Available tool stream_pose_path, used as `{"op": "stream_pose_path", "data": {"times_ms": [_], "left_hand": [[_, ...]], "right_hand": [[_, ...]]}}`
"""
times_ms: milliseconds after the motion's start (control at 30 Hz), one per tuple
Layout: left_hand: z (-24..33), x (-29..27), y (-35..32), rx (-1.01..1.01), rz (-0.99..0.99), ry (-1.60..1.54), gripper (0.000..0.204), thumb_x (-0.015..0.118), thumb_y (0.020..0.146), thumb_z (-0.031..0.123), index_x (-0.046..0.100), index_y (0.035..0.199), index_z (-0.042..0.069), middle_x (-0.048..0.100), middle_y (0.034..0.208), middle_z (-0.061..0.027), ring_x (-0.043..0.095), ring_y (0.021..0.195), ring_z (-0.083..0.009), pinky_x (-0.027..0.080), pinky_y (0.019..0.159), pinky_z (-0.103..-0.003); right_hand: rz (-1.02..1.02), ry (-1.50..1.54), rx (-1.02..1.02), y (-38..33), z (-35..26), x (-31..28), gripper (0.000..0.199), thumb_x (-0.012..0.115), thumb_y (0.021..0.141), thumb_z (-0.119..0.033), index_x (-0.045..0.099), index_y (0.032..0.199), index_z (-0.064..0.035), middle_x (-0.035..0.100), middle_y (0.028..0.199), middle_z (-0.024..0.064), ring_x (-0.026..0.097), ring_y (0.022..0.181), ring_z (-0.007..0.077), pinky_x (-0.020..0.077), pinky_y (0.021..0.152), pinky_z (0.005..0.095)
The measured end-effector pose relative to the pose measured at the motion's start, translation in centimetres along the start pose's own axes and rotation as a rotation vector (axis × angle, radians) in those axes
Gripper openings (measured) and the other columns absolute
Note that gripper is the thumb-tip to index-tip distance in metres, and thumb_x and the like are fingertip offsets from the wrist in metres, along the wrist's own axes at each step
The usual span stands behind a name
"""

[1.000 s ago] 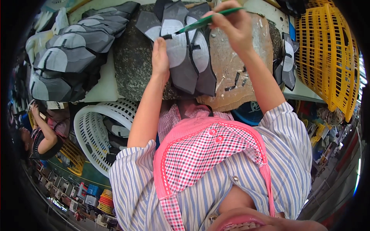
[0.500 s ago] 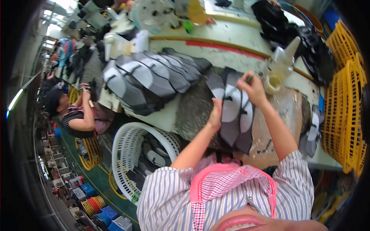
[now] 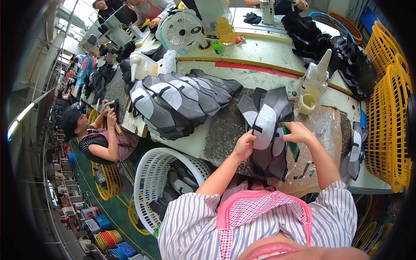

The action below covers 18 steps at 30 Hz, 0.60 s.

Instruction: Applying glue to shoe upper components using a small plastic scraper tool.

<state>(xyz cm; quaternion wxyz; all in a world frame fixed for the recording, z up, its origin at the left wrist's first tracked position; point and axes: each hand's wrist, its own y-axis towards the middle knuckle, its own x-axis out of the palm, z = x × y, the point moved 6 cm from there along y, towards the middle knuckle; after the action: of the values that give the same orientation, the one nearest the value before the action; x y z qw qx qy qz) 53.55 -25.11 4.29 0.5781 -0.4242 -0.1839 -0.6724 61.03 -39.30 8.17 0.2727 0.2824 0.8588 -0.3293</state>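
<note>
A grey shoe upper piece (image 3: 265,125) with a pale oval patch and a black tab is tilted up over several similar pieces on the worktable. My left hand (image 3: 245,146) is closed, thumb and fingers pinching its left edge by the black tab. To its right, my right hand (image 3: 300,132) is closed round a flat green tool (image 3: 293,146) that hangs below the fingers; its exact kind is unclear. Left of my hands lies a large overlapping pile of grey upper pieces (image 3: 184,97). A translucent glue bottle (image 3: 313,84) with a pointed nozzle stands beyond my right hand.
A white basket (image 3: 141,184) with grey pieces stands at lower left, by my left elbow. Yellow baskets (image 3: 383,130) line the right side. Brown sheeting (image 3: 323,143) covers the table near my right forearm. A fan (image 3: 180,29) stands behind; a co-worker (image 3: 93,134) works at left.
My left hand has gone from resting beside the pieces to pinching one, whose edge is now raised. My right hand has moved toward me, and more of the green tool shows.
</note>
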Motion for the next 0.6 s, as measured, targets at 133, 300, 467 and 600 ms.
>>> {"op": "stream_pose_path", "data": {"times_ms": [133, 300, 467, 600], "left_hand": [[7.5, 2.7, -2.8, 0.272, 0.107, 0.087, 0.030, 0.041, 0.070, 0.006, 0.043, 0.100, 0.001, 0.051, 0.094, -0.0082, 0.048, 0.090, -0.0177, 0.036, 0.080, -0.029], [23.5, 0.6, -12.4, 1.093, 0.465, 0.599, 0.014, 0.044, 0.071, 0.004, 0.046, 0.085, 0.003, 0.044, 0.070, -0.0006, 0.042, 0.060, -0.0095, 0.035, 0.056, -0.022], [31.2, 1.3, -14.8, 1.161, 0.682, 0.581, 0.034, 0.041, 0.075, 0.002, 0.039, 0.109, -0.003, 0.049, 0.099, -0.0109, 0.049, 0.090, -0.0177, 0.037, 0.080, -0.027], [28.6, -6.9, -14.8, 1.000, 1.347, 1.259, 0.049, 0.050, 0.078, 0.022, 0.032, 0.115, -0.005, 0.049, 0.090, -0.0144, 0.048, 0.078, -0.0207, 0.037, 0.068, -0.028]], "right_hand": [[0.039, -0.115, -0.006, 0.1, -0.8, 0.4, 0.045, 0.052, 0.052, -0.021, 0.053, 0.097, -0.0170, 0.053, 0.062, 0.0128, 0.054, 0.064, 0.0277, 0.0414, 0.059, 0.0348], [0.079, -0.186, 0.033, 0.2, -1.0, 0.6, 0.042, 0.053, 0.055, -0.023, 0.053, 0.096, -0.0166, 0.056, 0.068, 0.0127, 0.054, 0.070, 0.0292, 0.0425, 0.064, 0.0361], [0.071, -0.162, 0.033, 1.1, -1.5, 0.8, 0.040, 0.053, 0.056, -0.023, 0.053, 0.095, -0.0123, 0.056, 0.073, 0.0149, 0.054, 0.073, 0.0303, 0.0418, 0.066, 0.0364], [0.049, -0.111, -0.003, 1.4, -2.1, 1.5, 0.041, 0.051, 0.057, -0.021, 0.051, 0.097, -0.0132, 0.056, 0.074, 0.0159, 0.053, 0.074, 0.0314, 0.0411, 0.068, 0.0361]]}}
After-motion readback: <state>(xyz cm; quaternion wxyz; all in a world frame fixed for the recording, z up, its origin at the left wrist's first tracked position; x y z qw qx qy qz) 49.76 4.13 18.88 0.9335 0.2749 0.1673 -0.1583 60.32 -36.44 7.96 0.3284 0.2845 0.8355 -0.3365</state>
